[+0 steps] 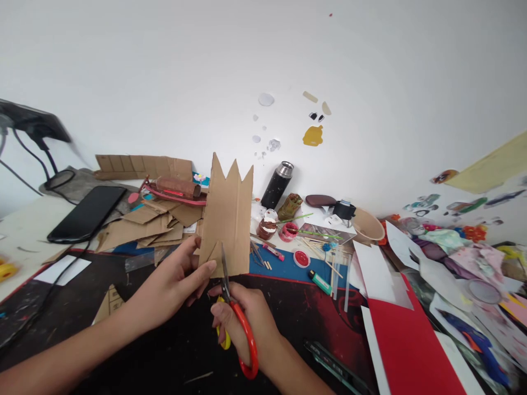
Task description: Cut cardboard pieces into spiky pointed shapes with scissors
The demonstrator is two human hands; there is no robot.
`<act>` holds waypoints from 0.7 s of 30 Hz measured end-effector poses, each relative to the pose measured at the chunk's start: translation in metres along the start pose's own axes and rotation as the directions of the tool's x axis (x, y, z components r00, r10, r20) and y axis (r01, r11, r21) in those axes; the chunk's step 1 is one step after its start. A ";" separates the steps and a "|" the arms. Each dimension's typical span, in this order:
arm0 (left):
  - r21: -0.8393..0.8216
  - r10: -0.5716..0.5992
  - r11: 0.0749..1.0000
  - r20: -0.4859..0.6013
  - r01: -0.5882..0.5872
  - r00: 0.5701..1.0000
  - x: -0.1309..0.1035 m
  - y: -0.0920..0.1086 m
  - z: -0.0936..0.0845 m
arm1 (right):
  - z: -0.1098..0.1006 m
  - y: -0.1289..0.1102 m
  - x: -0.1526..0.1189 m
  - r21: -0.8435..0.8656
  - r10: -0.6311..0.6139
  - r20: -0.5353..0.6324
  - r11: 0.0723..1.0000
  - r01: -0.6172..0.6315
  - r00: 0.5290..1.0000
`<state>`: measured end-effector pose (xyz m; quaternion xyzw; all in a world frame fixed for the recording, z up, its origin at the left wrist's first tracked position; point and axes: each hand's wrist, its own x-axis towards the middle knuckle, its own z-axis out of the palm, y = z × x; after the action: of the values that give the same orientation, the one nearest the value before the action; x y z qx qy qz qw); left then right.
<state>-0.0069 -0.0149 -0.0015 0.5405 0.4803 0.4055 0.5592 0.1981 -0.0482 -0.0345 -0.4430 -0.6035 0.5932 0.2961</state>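
Observation:
My left hand (183, 274) grips the lower left edge of an upright cardboard piece (228, 214), thumb in front and fingers partly hidden behind. Three pointed teeth run along the top of the cardboard, and slanted cuts or lines mark its lower left part. My right hand (251, 318) holds scissors (246, 337) with red and yellow handles. Their blades point up and lie at the lower edge of the cardboard, close to my left thumb.
Cardboard scraps (142, 227) and a phone (88, 214) lie at the left. Behind stand a black flask (278, 184) and small paint jars (267, 227). A cutter knife (333, 365), red paper (411, 345) and a blue glue gun (473, 343) are at the right.

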 end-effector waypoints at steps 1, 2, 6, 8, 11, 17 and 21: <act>0.005 -0.005 1.000 0.005 0.005 1.000 0.000 0.000 0.000 | 0.000 0.001 0.000 -0.001 0.001 0.000 1.000 -0.001 1.000; 0.009 -0.013 1.000 0.014 0.013 1.000 0.000 0.000 0.000 | 0.000 0.001 0.000 -0.001 0.002 -0.001 1.000 -0.002 1.000; 0.026 -0.027 0.999 0.019 0.026 0.999 0.001 0.002 0.001 | 0.001 0.002 0.001 0.000 0.007 -0.004 1.000 -0.007 1.000; 0.028 -0.022 0.999 0.012 0.022 1.000 0.001 0.002 0.001 | 0.001 0.000 0.000 -0.006 0.019 -0.001 1.000 -0.019 1.000; 0.023 -0.021 1.000 0.015 0.021 1.000 0.001 0.003 0.002 | 0.000 -0.006 -0.001 -0.035 0.035 0.003 0.999 -0.035 0.999; 0.011 -0.028 1.000 0.024 0.028 0.999 0.001 0.005 0.002 | -0.002 -0.012 -0.002 -0.088 0.048 -0.002 0.995 -0.048 0.999; -0.011 -0.036 0.999 0.028 0.036 0.999 0.001 0.004 0.004 | -0.002 -0.013 -0.002 -0.104 0.046 -0.004 0.993 -0.046 0.999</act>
<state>-0.0025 -0.0148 0.0024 0.5340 0.4797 0.3907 0.5763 0.1981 -0.0478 -0.0213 -0.4721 -0.6230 0.5673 0.2591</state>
